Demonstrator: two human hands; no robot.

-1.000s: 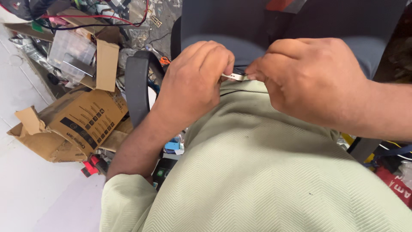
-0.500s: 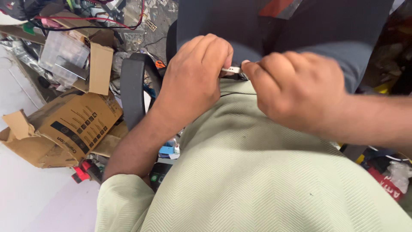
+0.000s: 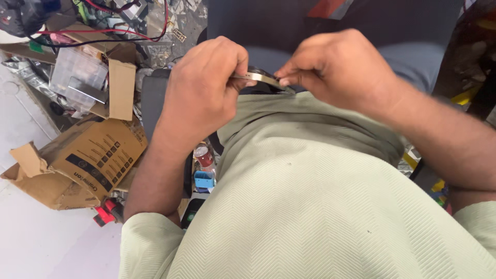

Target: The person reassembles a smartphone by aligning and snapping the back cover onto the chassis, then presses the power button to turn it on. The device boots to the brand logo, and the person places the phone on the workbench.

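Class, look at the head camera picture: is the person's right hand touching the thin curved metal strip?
Touching. In the head view the right hand pinches one end of the metal strip between its fingertips, and the left hand grips the other end.

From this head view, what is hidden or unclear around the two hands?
- Thin metal strip: both ends are covered by the left hand and right hand, so each grip is unseen.
- Dark object behind the strip: mostly hidden by the hands and shirt.
- Right hand: motion-blurred.
- Small items by the left forearm: too small to identify.
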